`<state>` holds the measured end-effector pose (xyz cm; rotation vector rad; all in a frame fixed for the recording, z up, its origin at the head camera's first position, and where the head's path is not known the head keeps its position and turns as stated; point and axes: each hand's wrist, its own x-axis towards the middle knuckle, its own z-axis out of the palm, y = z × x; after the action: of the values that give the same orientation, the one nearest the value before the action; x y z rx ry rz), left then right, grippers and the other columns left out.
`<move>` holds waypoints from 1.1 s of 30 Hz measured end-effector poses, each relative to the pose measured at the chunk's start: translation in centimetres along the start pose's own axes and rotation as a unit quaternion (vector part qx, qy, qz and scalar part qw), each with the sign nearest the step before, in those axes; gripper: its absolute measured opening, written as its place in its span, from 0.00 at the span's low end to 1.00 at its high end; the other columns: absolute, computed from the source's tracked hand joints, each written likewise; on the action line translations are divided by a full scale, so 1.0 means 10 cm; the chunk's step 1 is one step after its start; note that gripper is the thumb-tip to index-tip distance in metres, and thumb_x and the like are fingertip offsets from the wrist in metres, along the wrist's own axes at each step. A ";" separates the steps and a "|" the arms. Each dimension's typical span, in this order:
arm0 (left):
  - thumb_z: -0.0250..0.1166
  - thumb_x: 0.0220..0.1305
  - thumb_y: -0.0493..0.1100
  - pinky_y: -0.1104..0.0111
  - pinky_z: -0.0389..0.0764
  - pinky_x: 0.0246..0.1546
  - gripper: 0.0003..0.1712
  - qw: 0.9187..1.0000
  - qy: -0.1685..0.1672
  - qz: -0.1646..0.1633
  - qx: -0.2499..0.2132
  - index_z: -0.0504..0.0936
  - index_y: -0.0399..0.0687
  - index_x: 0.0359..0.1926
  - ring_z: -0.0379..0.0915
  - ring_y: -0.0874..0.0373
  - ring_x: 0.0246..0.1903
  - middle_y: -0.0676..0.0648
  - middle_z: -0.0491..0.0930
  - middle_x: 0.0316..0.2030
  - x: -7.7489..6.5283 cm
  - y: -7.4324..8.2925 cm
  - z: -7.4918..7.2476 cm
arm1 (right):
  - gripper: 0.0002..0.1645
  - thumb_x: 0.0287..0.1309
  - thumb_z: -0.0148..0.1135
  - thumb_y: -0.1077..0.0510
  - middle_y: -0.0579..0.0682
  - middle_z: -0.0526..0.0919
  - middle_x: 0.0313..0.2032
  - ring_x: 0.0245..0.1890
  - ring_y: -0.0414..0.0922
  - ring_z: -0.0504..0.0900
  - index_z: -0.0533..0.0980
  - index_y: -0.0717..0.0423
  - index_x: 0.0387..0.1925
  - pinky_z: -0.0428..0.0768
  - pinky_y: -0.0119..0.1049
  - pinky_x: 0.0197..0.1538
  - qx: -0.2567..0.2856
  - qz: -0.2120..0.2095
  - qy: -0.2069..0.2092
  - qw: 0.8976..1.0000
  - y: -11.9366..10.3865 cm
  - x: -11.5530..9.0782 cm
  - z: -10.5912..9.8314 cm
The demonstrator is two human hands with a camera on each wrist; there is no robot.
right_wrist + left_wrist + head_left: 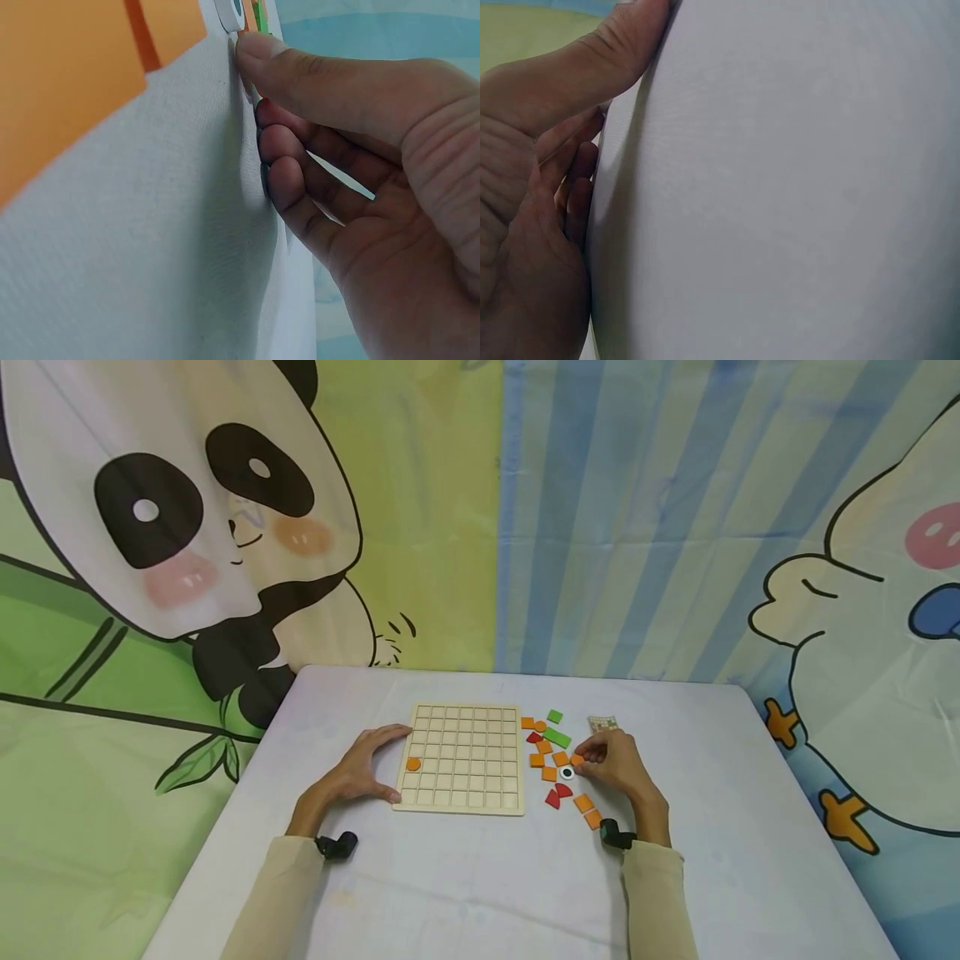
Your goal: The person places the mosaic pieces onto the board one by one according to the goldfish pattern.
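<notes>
A pale wooden grid board [459, 811] lies flat on the white table, with one orange round piece [413, 764] in a cell near its left side. My left hand [360, 768] is spread at the board's left edge: fingertips touch the upper part, the thumb the lower corner. In the left wrist view, the thumb and fingers [577, 206] lie low against the tabletop. To the right of the board, my right hand [618, 764] pinches an orange piece [577, 760] between thumb and fingers; its exact shape is partly hidden. A white ring-like piece with a black centre [567, 772] lies beside those fingertips.
Between board and right hand lie several loose pieces: orange squares [537, 761], a green rectangle [557, 737], a green square [554, 716] and red wedges [552, 799]. A small patterned card [602, 723] lies behind the right hand. A cartoon-printed curtain [585, 527] hangs behind the table.
</notes>
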<state>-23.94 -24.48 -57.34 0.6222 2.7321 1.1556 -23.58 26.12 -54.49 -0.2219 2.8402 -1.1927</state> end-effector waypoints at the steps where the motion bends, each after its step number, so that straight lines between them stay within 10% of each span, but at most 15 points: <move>1: 0.96 0.28 0.54 0.31 0.63 0.78 0.76 1.000 0.000 0.001 0.000 0.69 0.51 0.82 0.59 0.36 0.77 0.42 0.67 0.83 0.00 0.00 0.00 | 0.13 0.55 0.84 0.64 0.54 0.87 0.38 0.36 0.47 0.80 0.91 0.59 0.43 0.80 0.28 0.39 0.001 -0.002 0.001 1.000 0.00 0.00 0.00; 33: 0.96 0.29 0.54 0.29 0.62 0.77 0.75 1.000 0.008 0.018 0.011 0.69 0.48 0.82 0.60 0.33 0.77 0.39 0.67 0.82 -0.01 -0.01 0.00 | 0.16 0.54 0.85 0.61 0.55 0.90 0.37 0.35 0.46 0.82 0.90 0.60 0.44 0.84 0.28 0.41 0.057 -0.042 -0.008 0.997 -0.27 0.12 0.19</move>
<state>-23.87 -24.54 -57.41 0.6687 2.7619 1.1452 -24.27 22.76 -53.93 -0.3455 2.7631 -1.3568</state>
